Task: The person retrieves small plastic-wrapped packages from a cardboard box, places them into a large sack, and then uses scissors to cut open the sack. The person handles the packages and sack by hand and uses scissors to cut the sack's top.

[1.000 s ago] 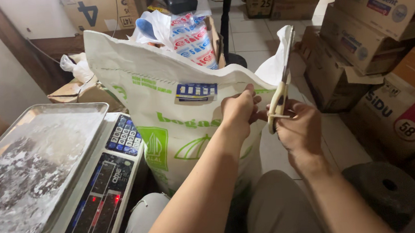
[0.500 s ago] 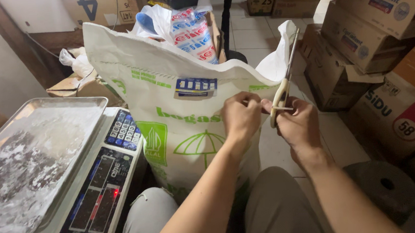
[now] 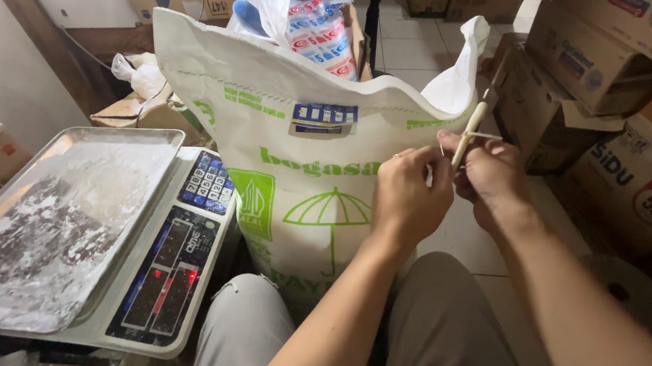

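Observation:
A large white woven sack (image 3: 302,169) with green print stands upright between my knees, its stitched top edge partly open at the right corner. My left hand (image 3: 407,196) pinches the sack's upper right edge with closed fingers. Right beside it, my right hand (image 3: 490,175) grips a pair of cream-handled scissors (image 3: 466,131), blades pointing up toward the sack's corner. A thin white thread runs between my two hands.
A digital scale (image 3: 160,271) with a flour-dusted metal tray (image 3: 61,224) sits at my left. Stacked cardboard boxes (image 3: 609,71) line the right side. More bags and boxes stand behind the sack, with tiled floor beyond.
Both hands have shifted slightly lower and rightward along the sack's top edge, and the scissors have tilted. The view has moved closer to the sack.

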